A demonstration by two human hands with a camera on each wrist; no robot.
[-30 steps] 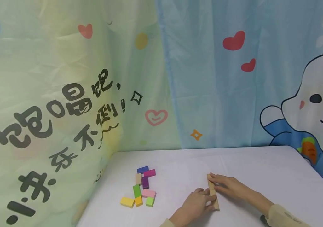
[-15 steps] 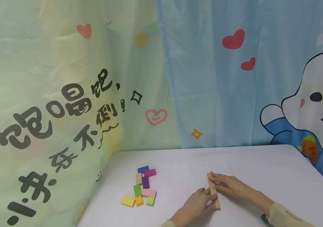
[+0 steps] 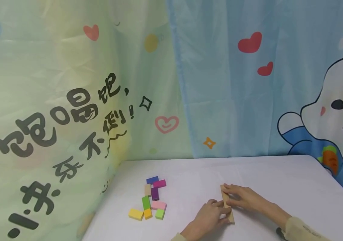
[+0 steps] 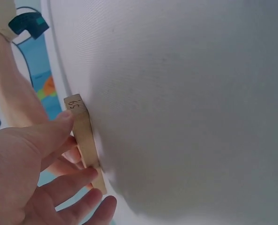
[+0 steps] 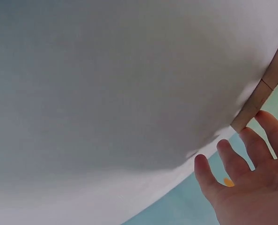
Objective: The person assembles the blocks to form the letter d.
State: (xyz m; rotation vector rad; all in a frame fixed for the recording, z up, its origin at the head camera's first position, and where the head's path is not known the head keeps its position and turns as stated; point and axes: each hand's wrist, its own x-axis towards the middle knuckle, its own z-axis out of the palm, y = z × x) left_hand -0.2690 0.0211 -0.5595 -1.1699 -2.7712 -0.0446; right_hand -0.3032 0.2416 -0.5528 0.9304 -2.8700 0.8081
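A row of plain wooden blocks (image 3: 227,205) lies end to end on the white table (image 3: 273,177), forming a thin strip that runs away from me. My left hand (image 3: 219,210) presses its straight fingers against the strip's left side near the close end. My right hand (image 3: 230,194) lies flat over the far half, fingers stretched along it. In the left wrist view the wooden strip (image 4: 84,138) shows "59" written on its end, with my left fingers (image 4: 71,183) touching it. The right wrist view catches the strip (image 5: 266,91) at the frame's edge beside my right fingers (image 5: 232,164).
A cluster of coloured blocks (image 3: 152,198) in blue, magenta, purple, green, pink, yellow and orange lies on the left part of the table. A cartoon curtain (image 3: 171,83) hangs close behind the table's far and left edges. The table's right edge (image 3: 337,184) slants toward me.
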